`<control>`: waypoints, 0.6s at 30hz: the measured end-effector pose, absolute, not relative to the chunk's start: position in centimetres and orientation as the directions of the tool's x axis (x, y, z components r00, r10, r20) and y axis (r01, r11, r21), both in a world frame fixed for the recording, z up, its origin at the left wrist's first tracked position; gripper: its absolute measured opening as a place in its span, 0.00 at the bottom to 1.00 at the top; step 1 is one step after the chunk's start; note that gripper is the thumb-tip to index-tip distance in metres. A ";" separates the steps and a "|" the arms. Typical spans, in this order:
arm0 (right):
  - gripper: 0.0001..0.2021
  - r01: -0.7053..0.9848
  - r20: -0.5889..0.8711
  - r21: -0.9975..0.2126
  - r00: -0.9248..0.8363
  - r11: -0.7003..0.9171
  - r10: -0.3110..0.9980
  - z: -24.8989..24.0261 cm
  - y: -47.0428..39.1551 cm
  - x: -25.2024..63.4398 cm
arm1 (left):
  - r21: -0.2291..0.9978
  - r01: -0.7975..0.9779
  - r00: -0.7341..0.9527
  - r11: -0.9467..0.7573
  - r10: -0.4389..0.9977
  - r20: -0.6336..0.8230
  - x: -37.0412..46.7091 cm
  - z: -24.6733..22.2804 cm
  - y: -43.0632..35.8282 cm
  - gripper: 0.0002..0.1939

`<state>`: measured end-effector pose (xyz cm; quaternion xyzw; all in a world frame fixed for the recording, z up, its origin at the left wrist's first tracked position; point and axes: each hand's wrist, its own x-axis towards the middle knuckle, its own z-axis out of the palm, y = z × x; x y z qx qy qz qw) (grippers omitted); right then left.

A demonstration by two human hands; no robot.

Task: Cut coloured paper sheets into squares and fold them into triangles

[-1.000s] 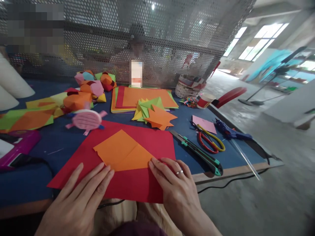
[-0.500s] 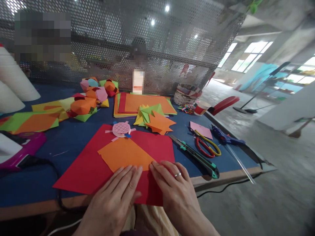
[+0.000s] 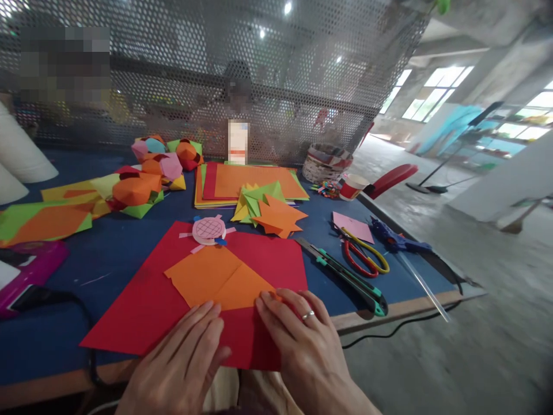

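Note:
A folded piece of orange paper [image 3: 218, 279] lies flat on a large red sheet [image 3: 142, 300] at the table's front edge. A crease line runs across the orange paper. My left hand [image 3: 181, 351] lies flat, fingers extended, its tips at the lower left edge of the orange paper. On the paper's right corner rest the fingers of my right hand [image 3: 298, 328], which wears a ring; they lie flat and cover that corner. Just beyond the orange paper sits a round pink and white paper turtle [image 3: 209, 229] on the red sheet's far edge.
Right of the red sheet lie a utility knife [image 3: 345, 276], scissors [image 3: 363, 253] and a blue glue gun [image 3: 400, 237]. Orange and green paper shapes [image 3: 280, 216] and a paper stack [image 3: 254, 180] lie behind. A purple device [image 3: 38, 271] with a black cord stands left.
My left hand has slid left along the lower edge of the orange paper, uncovering a crease. My right hand stays at the right corner. The view has shifted slightly.

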<state>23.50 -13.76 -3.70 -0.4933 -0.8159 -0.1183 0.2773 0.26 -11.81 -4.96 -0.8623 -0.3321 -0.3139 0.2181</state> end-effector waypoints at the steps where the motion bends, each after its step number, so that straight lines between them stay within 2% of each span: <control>1: 0.19 0.880 0.579 -0.077 -0.344 0.469 0.739 -3.7 -13.9 23.9 | -0.157 0.717 0.570 -0.679 0.441 0.693 0.0 -4.9 -11.8 0.12; 5: 0.23 0.892 0.574 -0.095 -0.314 0.443 0.756 -3.0 -14.0 25.2 | -0.141 0.726 0.543 -0.673 0.434 0.719 -0.6 -4.8 -11.9 0.12; 8: 0.23 0.843 0.509 -0.235 -0.318 0.484 0.800 -1.3 -13.2 25.8 | -0.161 0.725 0.544 -0.669 0.414 0.730 -0.6 -4.8 -11.8 0.13; 10: 0.21 0.807 0.413 -0.356 -0.316 0.471 0.854 0.1 -11.8 25.6 | -0.182 0.726 0.546 -0.663 0.394 0.740 -0.5 -4.6 -11.6 0.13; 12: 0.17 0.797 0.217 -0.491 -0.280 0.352 0.935 1.5 -9.8 25.0 | -0.195 0.725 0.550 -0.660 0.387 0.740 -0.3 -4.2 -11.5 0.14; 16: 0.08 0.795 0.044 -0.544 -0.291 0.267 0.956 2.8 -4.5 22.7 | -0.206 0.731 0.553 -0.651 0.387 0.738 0.4 -3.1 -11.3 0.14; 18: 0.12 0.805 -0.045 -0.555 -0.281 0.210 0.959 2.8 -1.8 21.5 | -0.193 0.741 0.539 -0.644 0.398 0.742 0.7 -2.5 -11.2 0.13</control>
